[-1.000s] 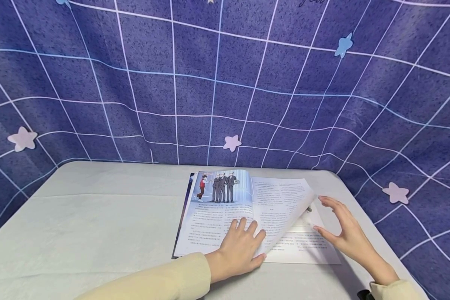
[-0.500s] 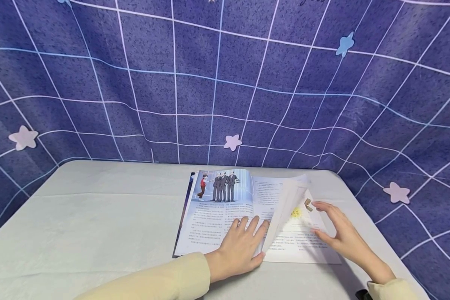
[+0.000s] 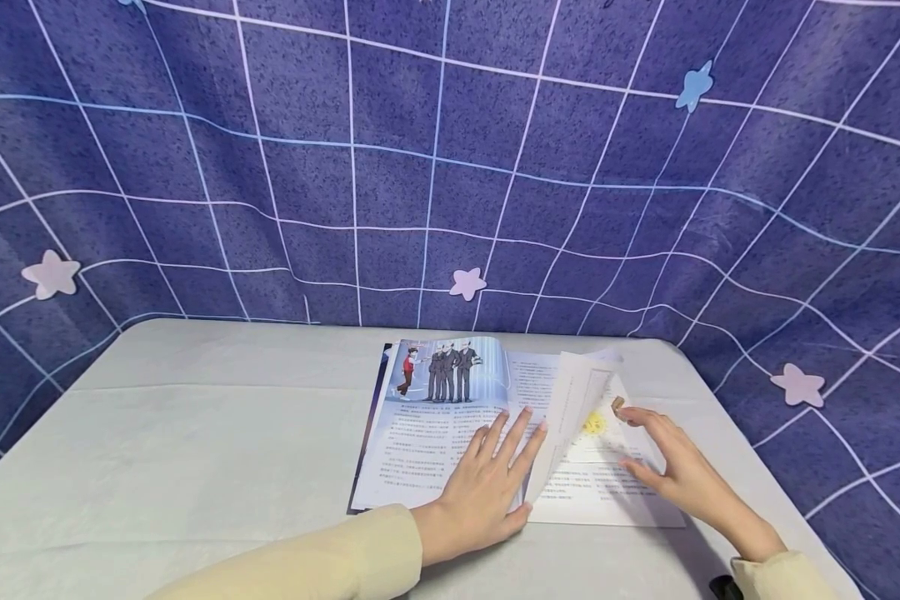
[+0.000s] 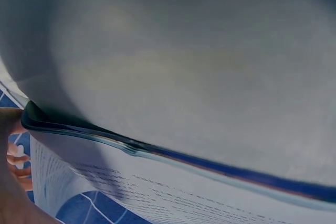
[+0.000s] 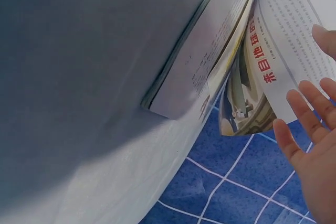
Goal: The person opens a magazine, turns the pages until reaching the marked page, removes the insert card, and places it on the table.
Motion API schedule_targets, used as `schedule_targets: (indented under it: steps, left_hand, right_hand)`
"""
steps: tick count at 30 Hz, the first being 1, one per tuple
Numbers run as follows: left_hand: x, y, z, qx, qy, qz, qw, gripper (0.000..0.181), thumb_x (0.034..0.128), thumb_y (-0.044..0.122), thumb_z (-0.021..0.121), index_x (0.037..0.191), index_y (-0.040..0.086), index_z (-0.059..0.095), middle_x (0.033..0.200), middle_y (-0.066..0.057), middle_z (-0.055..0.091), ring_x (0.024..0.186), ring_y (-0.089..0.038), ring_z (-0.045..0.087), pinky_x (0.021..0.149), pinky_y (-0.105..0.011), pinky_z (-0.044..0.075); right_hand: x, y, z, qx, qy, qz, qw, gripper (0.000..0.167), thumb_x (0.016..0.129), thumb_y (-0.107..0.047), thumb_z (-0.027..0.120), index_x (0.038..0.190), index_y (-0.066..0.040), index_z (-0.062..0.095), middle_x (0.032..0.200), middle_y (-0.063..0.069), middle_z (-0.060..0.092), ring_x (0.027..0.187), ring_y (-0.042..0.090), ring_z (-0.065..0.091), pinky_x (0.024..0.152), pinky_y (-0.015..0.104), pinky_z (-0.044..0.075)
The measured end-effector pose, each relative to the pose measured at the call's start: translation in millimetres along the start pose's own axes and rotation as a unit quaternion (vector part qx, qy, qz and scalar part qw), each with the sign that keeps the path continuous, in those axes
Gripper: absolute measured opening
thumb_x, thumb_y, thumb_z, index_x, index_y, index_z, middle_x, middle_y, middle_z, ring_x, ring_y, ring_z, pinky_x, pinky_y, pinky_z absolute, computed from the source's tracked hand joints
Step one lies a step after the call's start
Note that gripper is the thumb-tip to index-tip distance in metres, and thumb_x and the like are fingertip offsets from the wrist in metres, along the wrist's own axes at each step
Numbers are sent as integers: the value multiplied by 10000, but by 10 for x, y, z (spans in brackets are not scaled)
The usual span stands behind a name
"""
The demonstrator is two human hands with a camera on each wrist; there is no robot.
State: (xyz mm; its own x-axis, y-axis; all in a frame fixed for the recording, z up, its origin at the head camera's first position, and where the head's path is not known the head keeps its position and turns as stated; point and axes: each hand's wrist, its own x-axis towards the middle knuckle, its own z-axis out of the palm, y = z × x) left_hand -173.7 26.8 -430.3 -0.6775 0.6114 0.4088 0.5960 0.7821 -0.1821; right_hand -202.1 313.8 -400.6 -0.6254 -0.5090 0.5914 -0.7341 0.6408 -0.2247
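An open magazine (image 3: 420,454) lies on the white-covered table, its left page showing cartoon figures in dark suits above text. My left hand (image 3: 482,492) rests across the inner part of that page by the spine, fingers spread. One or more right-hand leaves (image 3: 568,400) stand partly lifted and curve leftward, baring a page (image 3: 603,492) with a yellow picture and text beneath. Over the right side of this page is my right hand (image 3: 678,467), its thumb and fingers apart. The right wrist view shows the hand (image 5: 317,156) with extended fingers beside a raised leaf (image 5: 286,66) bearing red characters.
The table (image 3: 195,450) stretches to the left of the magazine. Behind and to the right hangs a dark blue curtain (image 3: 390,192) with a grid and star pattern. A dark wrist strap (image 3: 723,587) shows by the right sleeve.
The lifted paper has swung further left, uncovering more of the page with the yellow picture. My right hand has shifted slightly left; my left hand's fingers have straightened and reached slightly further forward.
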Motion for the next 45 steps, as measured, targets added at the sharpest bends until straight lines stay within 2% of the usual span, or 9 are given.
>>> schedule_targets:
  steps: [6, 11, 15, 24, 33, 40, 45]
  left_hand:
    - [5, 2, -10, 72, -74, 106, 9999, 922, 791, 543, 534, 1481, 174, 45, 1542, -121, -39, 1393, -363, 114, 1073, -471, 255]
    - [11, -1, -10, 141, -174, 160, 9996, 816, 806, 537, 512, 1471, 230, 152, 1543, -115, -58, 1399, -378, 42, 1079, -494, 232]
    - [13, -2, -10, 189, -248, 183, 9993, 764, 813, 539, 497, 1458, 253, 204, 1542, -112, -76, 1399, -385, 6, 1080, -513, 213]
    - [2, -12, -14, 188, -349, 267, 9989, 700, 819, 533, 496, 1430, 262, 287, 1544, -111, -45, 1401, -379, 44, 1077, -537, 195]
    - [-10, -8, -14, 78, -544, 349, 9979, 591, 851, 487, 479, 1404, 367, 310, 1544, -114, 20, 1393, -393, 81, 1072, -555, 189]
    - [-32, -18, 0, -29, -473, 339, 9983, 547, 861, 467, 476, 1382, 352, 357, 1540, -117, 67, 1385, -390, 131, 1069, -555, 196]
    - [-35, -23, 7, -110, -423, 313, 9986, 527, 870, 473, 460, 1368, 319, 381, 1536, -127, 87, 1382, -392, 145, 1071, -552, 191]
  right_hand:
    - [-1, 21, 22, -225, -88, 141, 9996, 640, 613, -37, 773, 1201, 1, 522, 1138, 76, 572, 1068, 90, 463, 923, 138, 262]
    - [-11, 42, 36, -452, -272, 266, 9983, 631, 615, -46, 776, 1193, -11, 524, 1147, 69, 571, 1084, 136, 471, 880, 254, 314]
    - [-15, 59, 40, -512, -360, 340, 9975, 627, 617, -39, 776, 1189, -12, 524, 1149, 75, 574, 1073, 141, 479, 862, 274, 332]
    - [-5, 78, 46, -581, -540, 474, 9957, 588, 643, -60, 771, 1174, -22, 523, 1155, 74, 571, 1075, 205, 488, 879, 325, 334]
    - [36, 108, 63, -581, -674, 468, 9949, 579, 654, -46, 757, 1182, -15, 519, 1149, 102, 583, 1052, 257, 503, 862, 359, 351]
    - [65, 156, 84, -574, -765, 499, 9942, 558, 653, -38, 754, 1158, 12, 523, 1144, 135, 584, 1054, 288, 499, 885, 355, 345]
    - [89, 181, 93, -521, -859, 592, 9932, 545, 661, -32, 753, 1153, 3, 520, 1179, 168, 570, 1079, 318, 498, 882, 434, 359]
